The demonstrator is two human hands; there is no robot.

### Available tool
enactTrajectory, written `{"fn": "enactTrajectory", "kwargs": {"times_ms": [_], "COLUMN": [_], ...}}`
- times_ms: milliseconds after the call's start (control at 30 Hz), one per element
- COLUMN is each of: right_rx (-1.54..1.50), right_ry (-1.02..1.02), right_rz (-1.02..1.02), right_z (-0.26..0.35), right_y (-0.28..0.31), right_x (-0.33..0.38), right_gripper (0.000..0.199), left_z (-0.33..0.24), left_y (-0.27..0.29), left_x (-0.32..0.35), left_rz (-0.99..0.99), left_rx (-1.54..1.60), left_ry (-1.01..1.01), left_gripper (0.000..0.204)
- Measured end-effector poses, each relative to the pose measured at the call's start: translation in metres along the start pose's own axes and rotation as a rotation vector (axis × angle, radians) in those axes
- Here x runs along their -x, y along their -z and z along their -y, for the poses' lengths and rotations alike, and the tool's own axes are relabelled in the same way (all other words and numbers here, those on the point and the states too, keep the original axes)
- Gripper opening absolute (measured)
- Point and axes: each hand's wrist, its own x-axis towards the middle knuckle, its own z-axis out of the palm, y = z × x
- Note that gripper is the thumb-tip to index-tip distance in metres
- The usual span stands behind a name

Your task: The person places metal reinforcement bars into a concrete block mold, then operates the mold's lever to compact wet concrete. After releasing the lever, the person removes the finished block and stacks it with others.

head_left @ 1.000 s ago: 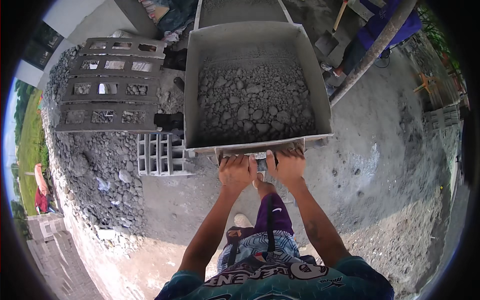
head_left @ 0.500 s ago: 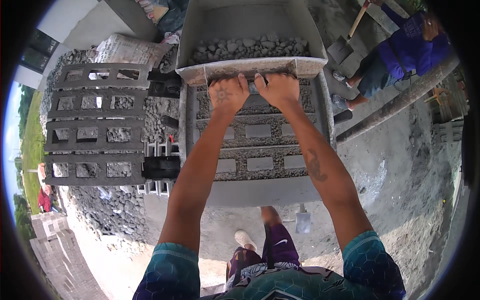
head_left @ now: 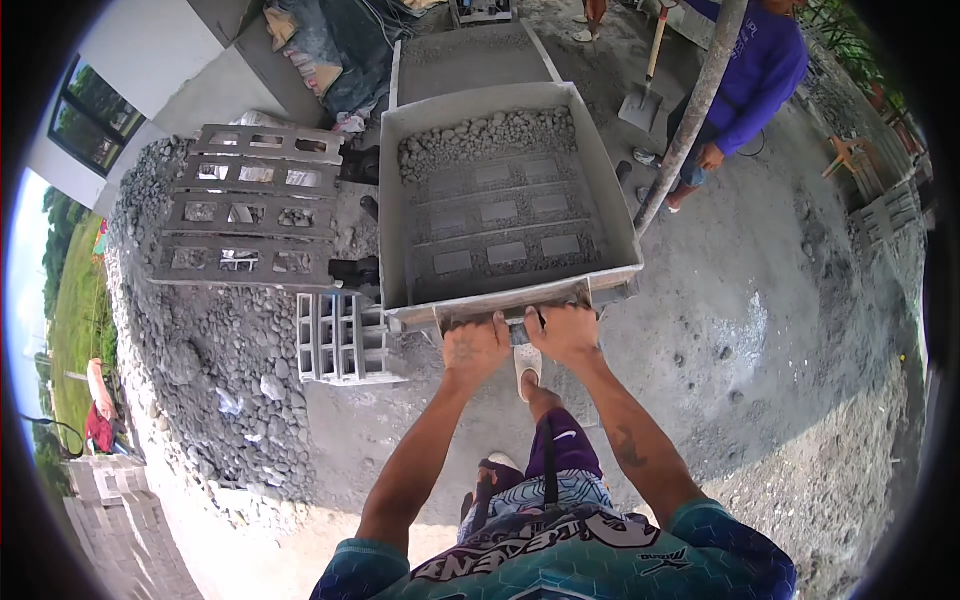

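My left hand (head_left: 474, 346) and my right hand (head_left: 566, 332) are both closed around a handle bar on the near side of a grey metal feed box (head_left: 515, 292). The thumbs point toward each other. Loose gravelly concrete mix (head_left: 490, 135) lies in a heap at the far end of the box. Inside its walls the block mould (head_left: 497, 211) shows, with rows of flat rectangular plates and mix between them. Part of the handle is hidden by my fingers.
Fresh hollow concrete blocks (head_left: 255, 218) lie in rows to the left, above a gravel pile (head_left: 240, 400). Below them stands a pale slatted crate (head_left: 340, 377). At right, a slanting pole (head_left: 690, 125) rises near a co-worker in a purple top (head_left: 765, 75) and a shovel (head_left: 640, 106).
Both hands have drawn the feed box toward my body, so it now covers the mould. My arms have bent, and the view has shifted. The co-worker's pose has changed.
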Motion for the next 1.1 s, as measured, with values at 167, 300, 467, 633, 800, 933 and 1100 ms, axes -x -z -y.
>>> {"fn": "enactTrajectory", "kwargs": {"times_ms": [167,300,467,633,800,933,1100], "right_rx": [0.016,0.111,0.064,0.103,0.125,0.172,0.097], "right_ry": [0.014,0.076,0.267,0.327,0.376,0.184,0.077], "right_rz": [-0.062,-0.178,-0.418,-0.463,-0.565,-0.310,-0.041], "right_z": [0.005,0.006,-0.004,0.002,-0.010,0.009,0.003], "right_y": [-0.024,-0.017,-0.035,-0.025,-0.034,-0.008,0.005], "right_x": [0.052,-0.025,-0.023,-0.052,-0.214,-0.342,-0.333], "right_gripper": [0.047,0.049,0.042,0.047,0.050,0.061,0.063], "left_z": [0.012,0.024,0.034,0.035,0.050,0.060,0.045], "left_y": [-0.012,-0.009,-0.021,-0.039,-0.035,-0.018,-0.003], "left_x": [0.054,-0.015,-0.012,-0.044,-0.205,-0.332,-0.325], "left_rz": [-0.099,-0.336,-0.362,-0.540,-0.621,-0.634,-0.108], "left_rx": [0.055,0.028,0.054,-0.008,-0.085,-0.015,-0.064], "left_ry": [-0.086,-0.187,-0.264,-0.245,-0.256,-0.182,0.070], "left_gripper": [0.051,0.047,0.036,0.035,0.036,0.045,0.060]}}
